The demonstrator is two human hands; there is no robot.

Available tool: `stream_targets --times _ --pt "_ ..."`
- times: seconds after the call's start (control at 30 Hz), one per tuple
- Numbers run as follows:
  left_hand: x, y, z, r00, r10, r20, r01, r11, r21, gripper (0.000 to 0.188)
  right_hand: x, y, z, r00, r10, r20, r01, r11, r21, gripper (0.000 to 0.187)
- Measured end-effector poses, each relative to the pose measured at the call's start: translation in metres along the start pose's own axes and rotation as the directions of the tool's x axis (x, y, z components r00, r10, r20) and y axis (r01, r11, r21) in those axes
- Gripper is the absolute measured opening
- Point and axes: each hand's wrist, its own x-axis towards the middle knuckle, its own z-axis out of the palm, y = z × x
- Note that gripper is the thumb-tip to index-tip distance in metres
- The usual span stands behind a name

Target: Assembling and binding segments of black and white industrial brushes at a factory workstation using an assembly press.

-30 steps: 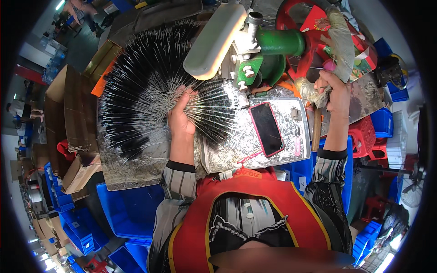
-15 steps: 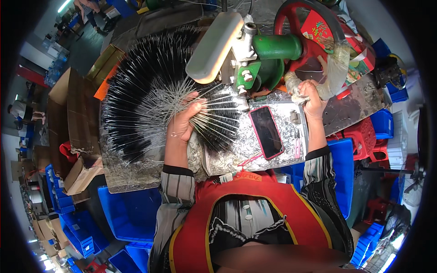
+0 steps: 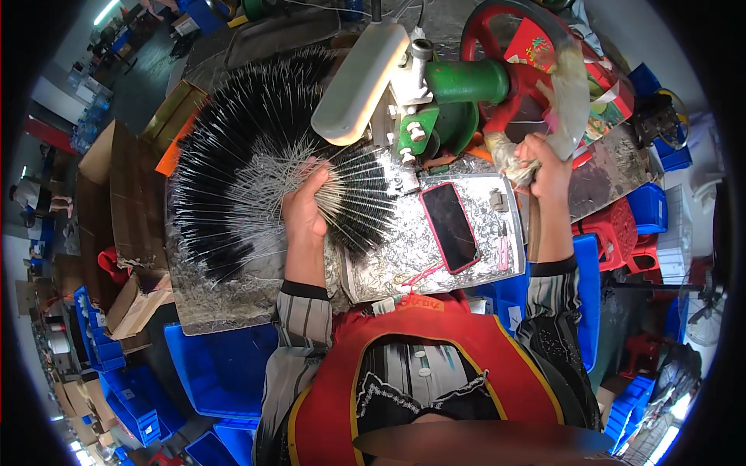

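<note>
My left hand [image 3: 305, 213] is closed around the bare wire ends of a large bundle of wire brushes [image 3: 210, 171], whose black bristles fan out in a ring on the bench. Some of these wires reach right, under a white lamp head [image 3: 360, 87], toward the green hand-cranked machine [image 3: 466, 81]. Out to the right, my right hand [image 3: 550, 169] has its fingers wrapped round a cloth-like wrapping [image 3: 513, 159] at the lower rim of the machine's red handwheel [image 3: 471, 35]. Part of the rim beside it is covered in clear plastic.
A phone with a red edge [image 3: 451, 229] lies on the scratched metal plate [image 3: 373, 279], near a small pink-handled tool [image 3: 503, 252]. Cardboard boxes [image 3: 132, 210] stand at the left. Blue bins [image 3: 225, 369] sit below the bench edge, red stools [image 3: 610, 233] at the right.
My right hand has shifted right and slightly down with the wrapped part of the wheel, which has turned a little. My left hand has drifted slightly left, still holding the wires.
</note>
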Motion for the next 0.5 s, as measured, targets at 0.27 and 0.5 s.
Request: stream_targets --times 0.27,0.5 --pt "0.005 0.007 0.009 0.999 -0.029 -0.022 0.032 0.982 0.186 0.023 0.013 -0.043 0.005 0.991 0.105 0.082 -0.092 0.986 -0.142 0.013" --pt "0.006 0.012 0.013 0.998 -0.056 -0.012 0.058 0.972 0.228 0.018 0.011 -0.061 0.016 0.979 0.201 -0.013 -0.196 0.933 -0.301 0.028"
